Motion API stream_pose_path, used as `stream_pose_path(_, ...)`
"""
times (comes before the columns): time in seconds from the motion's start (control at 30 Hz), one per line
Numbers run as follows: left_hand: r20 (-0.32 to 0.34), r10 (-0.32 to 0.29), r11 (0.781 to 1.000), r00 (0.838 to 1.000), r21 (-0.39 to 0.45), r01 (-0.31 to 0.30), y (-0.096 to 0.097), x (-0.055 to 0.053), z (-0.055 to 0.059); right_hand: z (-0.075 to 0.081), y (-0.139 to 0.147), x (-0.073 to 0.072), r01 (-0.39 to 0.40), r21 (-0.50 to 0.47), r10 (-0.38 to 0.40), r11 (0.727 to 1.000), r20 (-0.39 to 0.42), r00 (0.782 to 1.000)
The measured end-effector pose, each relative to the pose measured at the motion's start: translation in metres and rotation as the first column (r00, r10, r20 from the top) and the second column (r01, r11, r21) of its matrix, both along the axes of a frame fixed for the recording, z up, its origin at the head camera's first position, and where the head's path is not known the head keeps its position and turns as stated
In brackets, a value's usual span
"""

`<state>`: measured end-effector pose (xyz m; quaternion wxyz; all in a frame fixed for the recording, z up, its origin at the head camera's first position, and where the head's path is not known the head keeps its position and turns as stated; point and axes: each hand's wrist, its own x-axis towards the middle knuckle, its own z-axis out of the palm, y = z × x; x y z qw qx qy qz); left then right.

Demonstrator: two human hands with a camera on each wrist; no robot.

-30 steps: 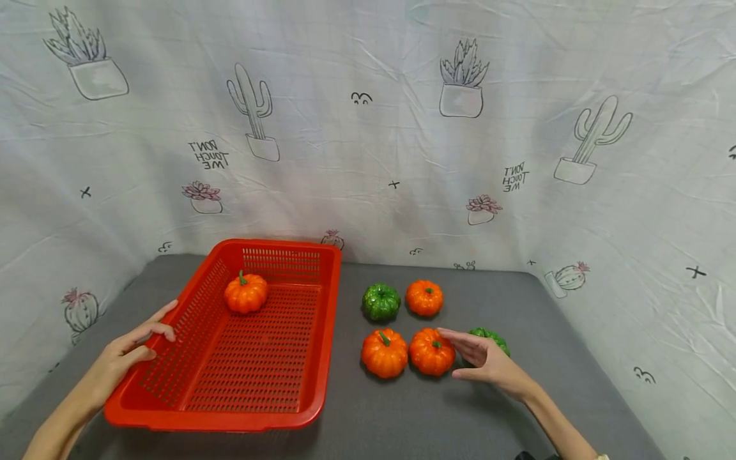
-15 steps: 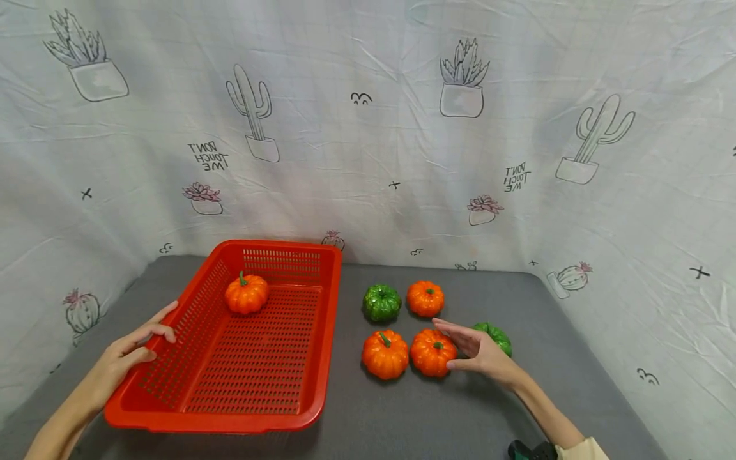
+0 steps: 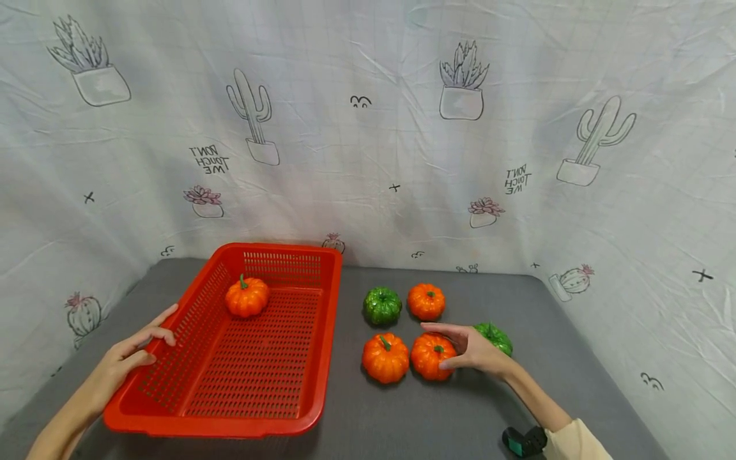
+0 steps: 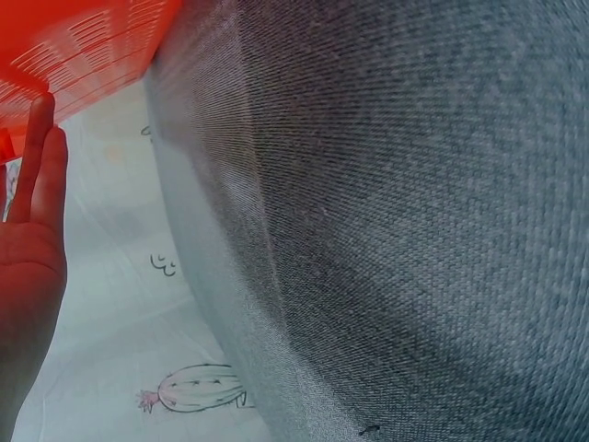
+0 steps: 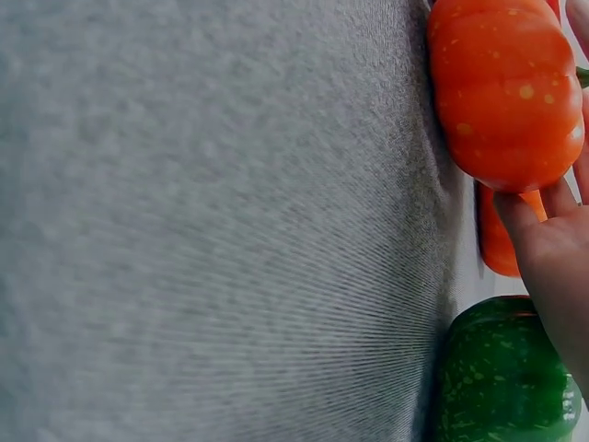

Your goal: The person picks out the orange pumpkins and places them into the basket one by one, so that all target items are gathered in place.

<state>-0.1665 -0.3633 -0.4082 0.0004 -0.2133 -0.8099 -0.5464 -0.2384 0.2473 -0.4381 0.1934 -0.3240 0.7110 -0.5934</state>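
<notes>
My left hand [image 3: 129,359] holds the left rim of a red plastic basket [image 3: 322,358], its fingers over the edge. One orange toy pumpkin [image 3: 247,297] lies inside the basket. My right hand [image 3: 468,348] curves round another orange pumpkin [image 3: 430,358] standing on the table, thumb at its near side and fingers over its far side. In the right wrist view the thumb [image 5: 517,216] touches the skin of that orange pumpkin [image 5: 502,92]; the other fingers are partly hidden. Behind the right hand, a green pumpkin [image 3: 496,338] is partly covered.
An orange pumpkin [image 3: 386,359] stands just left of the one in my right hand. Behind are a green pumpkin [image 3: 382,306] and an orange pumpkin [image 3: 426,302]. A white cloth [image 3: 402,140] printed with cacti hangs behind the grey tabletop [image 3: 391,421].
My right hand has moved left onto the orange pumpkin, and its thumb and fingers have come round it. The left hand and the basket have stayed in place.
</notes>
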Motion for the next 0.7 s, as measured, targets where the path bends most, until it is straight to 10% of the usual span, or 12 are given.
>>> stream_pose_path(0.7, -0.02, -0.046, 0.996, 0.999, 0.071, 0.047, -0.0012, -0.0039, -0.0037, -0.0061, -0.0077, -0.0032, -0.047, 0.088, 0.047, 0.995, -0.004, 0.999)
